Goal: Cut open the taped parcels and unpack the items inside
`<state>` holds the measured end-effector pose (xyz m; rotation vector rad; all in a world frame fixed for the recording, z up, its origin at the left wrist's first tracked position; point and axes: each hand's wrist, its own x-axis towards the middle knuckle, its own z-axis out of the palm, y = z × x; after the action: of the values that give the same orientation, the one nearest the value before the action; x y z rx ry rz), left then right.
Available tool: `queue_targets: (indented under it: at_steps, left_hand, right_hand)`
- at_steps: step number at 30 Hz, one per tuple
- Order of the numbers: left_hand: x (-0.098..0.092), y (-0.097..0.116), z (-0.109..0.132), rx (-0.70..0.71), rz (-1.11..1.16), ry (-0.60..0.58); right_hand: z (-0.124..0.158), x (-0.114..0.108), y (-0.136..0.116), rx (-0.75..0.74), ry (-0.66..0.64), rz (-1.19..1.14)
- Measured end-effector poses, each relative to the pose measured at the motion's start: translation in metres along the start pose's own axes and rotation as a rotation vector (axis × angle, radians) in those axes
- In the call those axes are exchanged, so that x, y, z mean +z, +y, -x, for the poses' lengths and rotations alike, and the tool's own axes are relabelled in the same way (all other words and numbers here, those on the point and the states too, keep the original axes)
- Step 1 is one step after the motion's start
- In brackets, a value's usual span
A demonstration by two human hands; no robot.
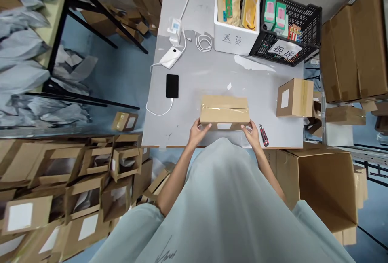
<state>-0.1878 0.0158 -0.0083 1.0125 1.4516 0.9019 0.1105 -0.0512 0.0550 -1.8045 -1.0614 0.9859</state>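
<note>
A taped cardboard box [224, 110] with a white label on its near side sits at the front edge of the grey table [200, 81]. My left hand [198, 130] grips its near left corner, fingers curled against the side. At the near right corner my right hand [251, 132] holds the box the same way. A red and black utility knife [264, 135] lies on the table just right of my right hand.
A second labelled box [294, 98] stands at the table's right. A black phone [172, 85], white power bank [171, 57] and cables lie left. A white bin [237, 12] and black crate [287, 26] stand behind. An open carton [325, 186] is on the floor, lower right; stacked boxes [60, 190] left.
</note>
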Motion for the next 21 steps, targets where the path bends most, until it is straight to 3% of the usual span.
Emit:
queue_targets:
  at_steps: [4, 9, 13, 17, 21]
  left_hand:
    - [0.002, 0.005, -0.004, 0.032, 0.035, 0.044]
    - [0.016, 0.012, -0.014, 0.015, 0.033, -0.009]
    - [0.017, 0.013, -0.024, 0.025, -0.001, -0.058]
    - [0.008, 0.008, -0.025, -0.076, -0.037, -0.069]
    - [0.004, 0.0, -0.014, -0.156, -0.05, -0.081]
  right_hand:
    - [-0.005, -0.01, -0.003, -0.049, 0.011, -0.045]
    - [-0.049, -0.018, 0.002, -0.047, -0.091, -0.102]
    - [-0.074, -0.024, 0.018, 0.003, -0.113, -0.089]
    - [-0.07, -0.024, 0.032, 0.13, -0.103, -0.065]
    - [-0.05, -0.019, 0.041, 0.101, -0.223, -0.116]
